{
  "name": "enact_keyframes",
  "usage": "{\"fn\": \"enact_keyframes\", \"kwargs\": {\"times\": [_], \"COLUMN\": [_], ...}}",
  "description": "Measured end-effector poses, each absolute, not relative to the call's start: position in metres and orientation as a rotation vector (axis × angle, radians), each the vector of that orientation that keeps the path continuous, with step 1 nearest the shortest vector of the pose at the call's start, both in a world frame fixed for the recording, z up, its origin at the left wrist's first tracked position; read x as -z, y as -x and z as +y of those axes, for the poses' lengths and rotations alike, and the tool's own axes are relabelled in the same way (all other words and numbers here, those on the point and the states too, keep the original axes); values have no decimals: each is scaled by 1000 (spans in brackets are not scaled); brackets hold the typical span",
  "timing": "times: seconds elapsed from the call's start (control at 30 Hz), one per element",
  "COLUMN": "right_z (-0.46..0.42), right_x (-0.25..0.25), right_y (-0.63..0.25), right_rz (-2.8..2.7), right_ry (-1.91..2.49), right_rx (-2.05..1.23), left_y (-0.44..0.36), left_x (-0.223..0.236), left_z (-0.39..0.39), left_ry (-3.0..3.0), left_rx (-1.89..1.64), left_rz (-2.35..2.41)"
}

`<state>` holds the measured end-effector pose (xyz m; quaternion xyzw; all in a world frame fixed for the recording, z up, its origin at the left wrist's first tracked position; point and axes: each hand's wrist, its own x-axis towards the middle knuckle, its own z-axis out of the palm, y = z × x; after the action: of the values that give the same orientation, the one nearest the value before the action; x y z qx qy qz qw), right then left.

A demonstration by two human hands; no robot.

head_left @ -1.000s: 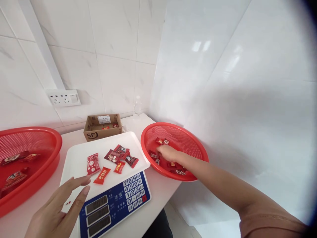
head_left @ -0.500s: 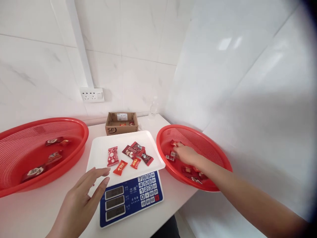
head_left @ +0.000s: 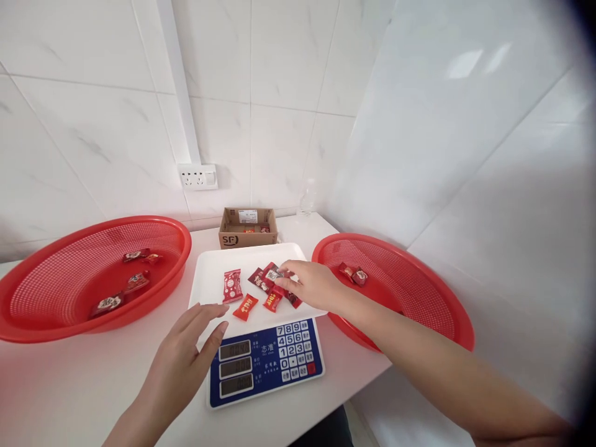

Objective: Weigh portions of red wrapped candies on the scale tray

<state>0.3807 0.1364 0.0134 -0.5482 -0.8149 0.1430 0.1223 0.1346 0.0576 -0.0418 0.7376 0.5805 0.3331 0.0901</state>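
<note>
My right hand [head_left: 313, 285] is over the right part of the white weighing tray [head_left: 208, 267], its thumb and fingers pinched on a small red wrapped candy [head_left: 274, 275]. Below the fingers lies a cluster of dark red candies, partly hidden by the hand. A dotted red candy packet [head_left: 231, 286] and an orange-red candy [head_left: 245, 307] lie apart on the tray's left side; another small orange-red candy [head_left: 272, 302] is at the cluster's front. My left hand [head_left: 184, 354] hovers by the tray's front left corner, open, with thumb and fingers apart and holding nothing.
The tray sits on a blue digital scale [head_left: 265, 379]. Red mesh baskets with wrapped candies stand on the left [head_left: 60, 248] and right [head_left: 447, 298]. Behind the tray are a cardboard box [head_left: 251, 240] and a clear bottle [head_left: 308, 197]. Tiled walls close off the back and right.
My right hand has come out of the right basket and moved left over the tray with a candy. The left hand stays by the tray's front corner. The camera view has shifted slightly.
</note>
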Motion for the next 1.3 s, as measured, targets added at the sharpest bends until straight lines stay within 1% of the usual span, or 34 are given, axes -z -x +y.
{"fn": "enact_keyframes", "kwargs": {"times": [0.13, 0.3, 0.47, 0.57, 0.77, 1.0, 1.3], "right_z": [129, 109, 91, 83, 75, 74, 82], "right_x": [-11, 9, 16, 24, 51, 62, 61], "right_y": [-381, -389, -394, -395, -388, -389, -388], "right_rz": [-2506, -2716, -2591, -2453, -2347, -2309, -2370], "right_ry": [1515, 1575, 1515, 1499, 1537, 1523, 1635], "right_rx": [-396, -385, -514, -531, -438, -402, -327], "left_y": [-128, -126, -133, -136, -151, -181, -182], "left_x": [42, 47, 48, 50, 45, 37, 34], "left_z": [55, 54, 56, 57, 57, 76, 87], "left_ry": [-2230, -2288, -2377, -2417, -2517, -2548, -2487], "left_rx": [-975, -890, -914, -884, -645, -280, -152], "left_rz": [1730, 1745, 1644, 1586, 1431, 1339, 1529]}}
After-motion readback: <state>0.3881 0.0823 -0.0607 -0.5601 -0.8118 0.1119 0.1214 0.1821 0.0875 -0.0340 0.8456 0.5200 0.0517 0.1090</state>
